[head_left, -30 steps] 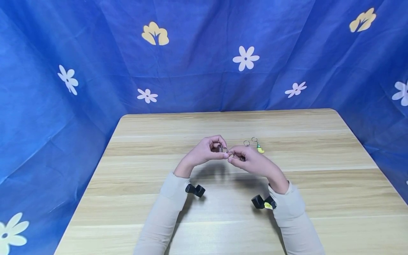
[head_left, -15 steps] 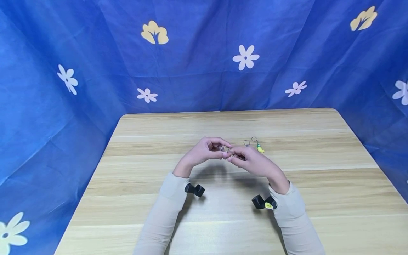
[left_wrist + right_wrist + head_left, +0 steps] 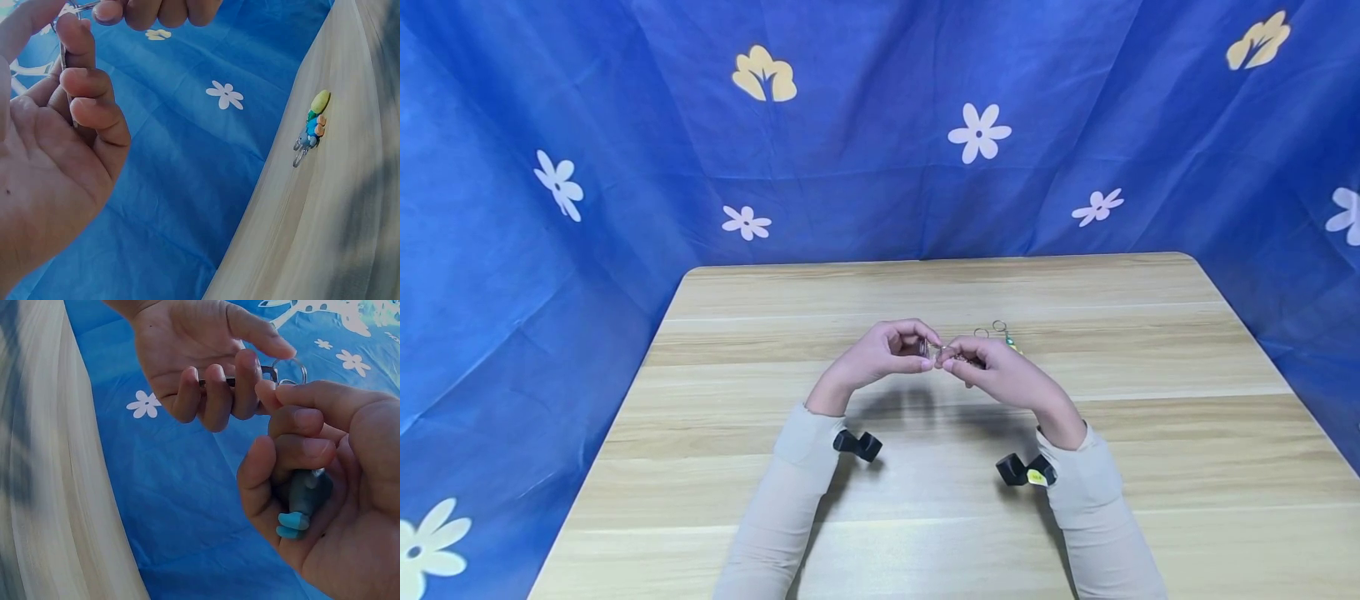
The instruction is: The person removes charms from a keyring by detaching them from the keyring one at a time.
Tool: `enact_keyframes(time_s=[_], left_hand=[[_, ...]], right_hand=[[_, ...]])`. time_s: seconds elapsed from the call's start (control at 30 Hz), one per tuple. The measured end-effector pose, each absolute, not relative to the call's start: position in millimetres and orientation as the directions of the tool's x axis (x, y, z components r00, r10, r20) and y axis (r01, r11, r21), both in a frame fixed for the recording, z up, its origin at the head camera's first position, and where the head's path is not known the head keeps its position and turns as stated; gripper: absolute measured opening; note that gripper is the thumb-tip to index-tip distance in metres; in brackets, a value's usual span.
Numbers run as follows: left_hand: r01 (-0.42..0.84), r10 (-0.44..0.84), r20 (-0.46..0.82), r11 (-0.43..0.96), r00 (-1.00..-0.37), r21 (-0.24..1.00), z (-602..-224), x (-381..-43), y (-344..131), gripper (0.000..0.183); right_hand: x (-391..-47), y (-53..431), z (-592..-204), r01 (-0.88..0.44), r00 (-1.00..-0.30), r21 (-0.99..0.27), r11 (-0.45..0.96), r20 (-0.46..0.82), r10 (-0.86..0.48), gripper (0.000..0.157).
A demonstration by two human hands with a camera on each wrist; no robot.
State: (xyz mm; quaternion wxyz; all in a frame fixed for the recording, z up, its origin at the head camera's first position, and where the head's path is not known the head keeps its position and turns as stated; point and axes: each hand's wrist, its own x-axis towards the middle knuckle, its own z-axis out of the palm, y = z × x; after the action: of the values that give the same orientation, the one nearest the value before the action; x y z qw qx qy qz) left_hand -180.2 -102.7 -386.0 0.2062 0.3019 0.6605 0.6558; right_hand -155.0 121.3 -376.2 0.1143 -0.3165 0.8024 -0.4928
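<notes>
My left hand (image 3: 898,348) is raised above the table and grips a thin dark metal piece (image 3: 230,381), its fingers curled round it. What kind of piece this is cannot be told. Close against it, my right hand (image 3: 992,367) pinches near a metal split ring (image 3: 297,365) between thumb and forefinger. Under the curled fingers of that hand sits a small grey figure keychain (image 3: 306,494) with light blue feet, partly hidden. Fingertips of both hands meet at the ring, and whether ring and metal piece are linked cannot be told.
Behind the right hand, a keychain with a yellow and green charm (image 3: 319,102) lies on the wooden table (image 3: 700,500), beside one with a blue and orange charm (image 3: 315,129). Their split rings (image 3: 981,333) point away. A blue flowered cloth (image 3: 865,150) hangs behind the table.
My right hand has shifted slightly right and up, covering most of the yellow charm. The left fingertips have moved a little at the ring, while the left arm stays nearly still.
</notes>
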Motion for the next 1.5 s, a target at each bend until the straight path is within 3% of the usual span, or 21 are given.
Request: enact_keyframes(time_s=[0.53,0.77,1.03,1.37,1.5], left_hand=[[0.154,0.685,0.156,-0.064,-0.711,0.986,-388.0,-181.8,-102.2,0.022],[0.169,0.652,0.14,-0.019,-0.745,0.985,-388.9,-182.7,-102.2,0.019],[0.18,0.673,0.153,-0.03,-0.724,0.983,-390.9,-183.2,-100.6,0.021],[0.141,0.685,0.136,-0.049,-0.715,0.989,-391.9,-179.6,-99.2,0.029],[0.137,0.672,0.122,-0.031,-0.73,0.99,-390.5,-179.5,-99.7,0.033]], right_hand=[[-155.9,120.8,-376.6,-0.472,-0.742,-0.839,0.27,0.213,-0.635,0.015],[-151.3,118.6,-373.2,-0.528,-0.741,-0.796,0.298,0.26,-0.619,0.014],[-148.1,114.2,-371.8,-0.581,-0.727,-0.738,0.344,0.281,-0.626,0.011],[-148.5,113.7,-374.4,-0.574,-0.721,-0.75,0.328,0.274,-0.636,0.011],[-150.1,116.9,-374.9,-0.509,-0.736,-0.807,0.299,0.228,-0.638,0.015]])
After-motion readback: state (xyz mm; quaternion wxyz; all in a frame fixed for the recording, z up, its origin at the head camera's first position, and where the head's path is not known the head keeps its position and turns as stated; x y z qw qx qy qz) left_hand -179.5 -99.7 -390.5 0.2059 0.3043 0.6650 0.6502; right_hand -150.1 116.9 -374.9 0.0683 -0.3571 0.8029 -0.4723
